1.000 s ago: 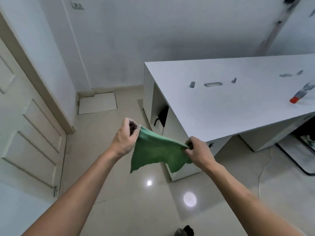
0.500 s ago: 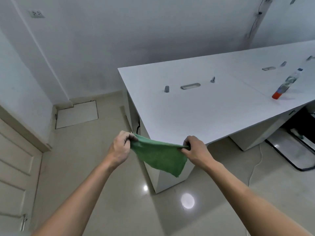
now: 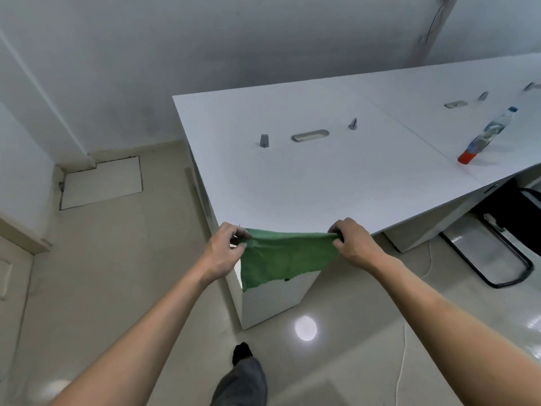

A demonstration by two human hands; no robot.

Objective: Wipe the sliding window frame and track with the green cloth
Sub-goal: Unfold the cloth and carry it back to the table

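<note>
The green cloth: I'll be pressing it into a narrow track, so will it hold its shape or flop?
Likely floppy: the green cloth hangs slack below the edge stretched between the left hand and the right hand. Probably light, since pinched fingers alone carry it. Its ragged lower edge suggests thin fabric that should bunch easily.

Both forearms are bare from the bottom edge up to the wrists, with no sleeve, watch, band or ring showing on either. The left hand (image 3: 224,248) and right hand (image 3: 352,243) are ungloved, knuckles and short nails plain. Below and between the hands, one leg wears a loose grey trouser leg (image 3: 243,382), creased at the knee, and ends in a black sock or shoe (image 3: 241,352); which one cannot be told.
</note>
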